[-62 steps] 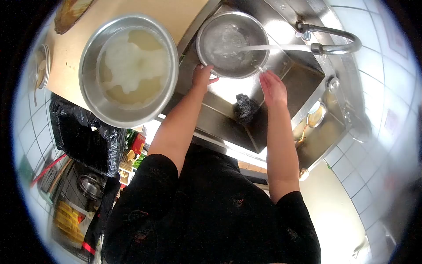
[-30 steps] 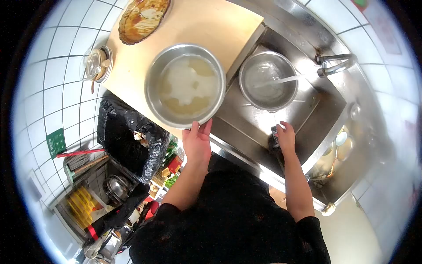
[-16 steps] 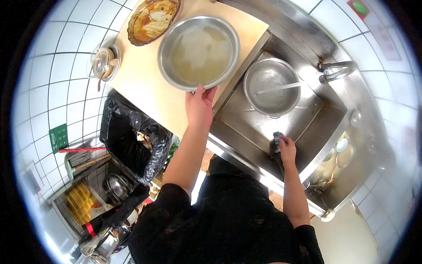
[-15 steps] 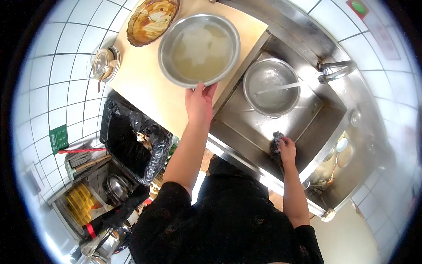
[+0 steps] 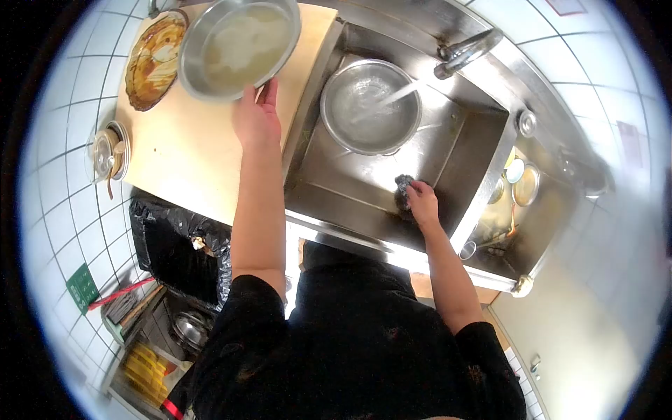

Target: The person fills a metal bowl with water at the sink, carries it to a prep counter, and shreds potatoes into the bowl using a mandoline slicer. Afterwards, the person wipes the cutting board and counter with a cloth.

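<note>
My left hand (image 5: 257,117) grips the near rim of a wide metal basin (image 5: 189,78) over the pale board at upper left. Cloudy yellowish liquid (image 5: 245,45) fills its bottom. My right hand (image 5: 423,203) is closed on a dark scouring pad (image 5: 404,190), low over the front part of the steel sink (image 5: 336,189). A second metal basin (image 5: 334,133) stands in that sink, with water (image 5: 385,102) streaming into it from the tap (image 5: 465,54). A brown-stained glass dish (image 5: 150,63) lies on the board left of the held basin.
Stacked bowls (image 5: 112,150) stand at the left edge of the board (image 5: 189,154). Below it is a bin lined with a black bag (image 5: 168,245). Right of a metal divider, a second sink (image 5: 542,224) holds several dishes. Tiled walls surround the counter.
The view has turned, so the counter and sink sit further left and higher. My left hand still holds the basin, and my right hand still holds the scouring pad. Water keeps running.
</note>
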Available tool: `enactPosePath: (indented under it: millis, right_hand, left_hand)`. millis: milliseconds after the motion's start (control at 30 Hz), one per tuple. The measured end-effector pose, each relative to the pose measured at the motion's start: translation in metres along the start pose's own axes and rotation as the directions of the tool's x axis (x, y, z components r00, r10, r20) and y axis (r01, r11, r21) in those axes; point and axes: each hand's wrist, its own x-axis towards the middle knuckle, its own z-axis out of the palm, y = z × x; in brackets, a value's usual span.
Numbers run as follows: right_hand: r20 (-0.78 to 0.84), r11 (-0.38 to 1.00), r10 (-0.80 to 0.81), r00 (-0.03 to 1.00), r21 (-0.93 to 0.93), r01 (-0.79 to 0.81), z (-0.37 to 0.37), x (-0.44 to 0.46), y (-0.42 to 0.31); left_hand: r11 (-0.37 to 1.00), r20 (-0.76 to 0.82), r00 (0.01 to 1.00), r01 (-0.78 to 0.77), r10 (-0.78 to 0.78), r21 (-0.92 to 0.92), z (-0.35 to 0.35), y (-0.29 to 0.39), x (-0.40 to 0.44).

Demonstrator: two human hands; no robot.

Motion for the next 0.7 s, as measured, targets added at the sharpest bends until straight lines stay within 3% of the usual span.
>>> enactPosePath:
  millis: [33, 67, 133, 167, 233, 267, 367, 467, 567, 667, 700]
  right_hand:
    - [0.025, 0.999, 0.039, 0.999, 0.028, -0.040, 0.000, -0.001, 0.001]
    - [-0.129, 0.983, -0.182, 0.975, -0.010, 0.182, 0.011, 0.003, 0.020]
    - [-0.043, 0.999, -0.009, 0.999, 0.039, 0.011, 0.007, 0.002, 0.014]
    - [0.004, 0.995, 0.078, 0.997, 0.059, -0.078, 0.005, 0.000, 0.010]
    - [0.004, 0.997, 0.052, 0.999, 0.049, -0.052, 0.003, -0.002, 0.010]
    - [0.006, 0.998, 0.039, 0.999, 0.042, -0.039, 0.002, -0.003, 0.011]
    - [-0.044, 0.999, -0.036, 0.998, 0.019, 0.037, -0.006, -0.009, 0.007]
    - [-0.059, 0.999, -0.038, 0.998, -0.023, 0.037, -0.018, -0.017, 0.000]
    - [-0.120, 0.997, -0.082, 0.989, -0.013, 0.081, -0.019, -0.022, 0.019]
    - [0.003, 0.999, 0.048, 0.999, 0.009, -0.048, -0.034, -0.034, -0.003]
    - [0.142, 0.985, 0.030, 0.989, 0.166, -0.054, -0.044, -0.039, -0.021]
  left_hand:
    - [1.000, -0.019, 1.000, 0.015, -0.014, 0.018, 0.001, -0.002, -0.004]
    - [0.998, -0.077, 0.996, 0.048, -0.046, 0.031, 0.001, -0.006, -0.013]
    - [0.992, -0.193, 0.976, 0.114, -0.102, 0.052, 0.002, -0.017, -0.045]
    - [0.987, -0.150, 0.983, 0.126, -0.110, 0.099, -0.003, -0.027, -0.064]
    - [0.951, -0.078, 0.982, 0.187, -0.173, 0.247, -0.022, -0.055, -0.101]
    - [0.909, -0.054, 0.972, 0.232, -0.227, 0.345, -0.036, -0.072, -0.113]
    - [0.642, -0.287, 0.829, 0.554, -0.479, 0.530, -0.086, -0.137, -0.110]
    - [0.526, -0.315, 0.668, 0.734, -0.674, 0.430, -0.142, -0.192, -0.070]
    - [0.553, -0.135, 0.581, 0.809, -0.802, 0.199, -0.165, -0.226, -0.042]
    - [0.576, -0.221, 0.606, 0.795, -0.764, 0.189, -0.176, -0.257, -0.019]
    - [0.586, -0.226, 0.623, 0.782, -0.749, 0.214, -0.181, -0.261, -0.014]
